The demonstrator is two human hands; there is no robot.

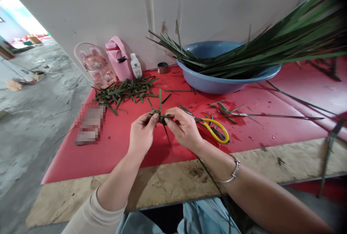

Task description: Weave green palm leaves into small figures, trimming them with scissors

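Note:
Between both hands is a small folded piece of green leaf strips [162,119], with one strip end sticking up and another hanging down. My left hand [143,129] pinches its left side between thumb and fingers. My right hand [183,125] pinches the right side, fingertips close to the left thumb. A long strip trails below the right wrist toward my lap. Just right of the right hand lie scissors with yellow handles [225,133], partly hidden by it. Beyond the left hand is a pile of short knotted leaf pieces [127,91].
A blue basin [211,86] holding long green leaves stands at the back right, leaves reaching past its rim. A pink rabbit-shaped bottle [94,64], a pink flask [119,59], a white bottle [136,66] and a small round tin [163,68] line the wall. Leaf scraps [226,113] lie at right.

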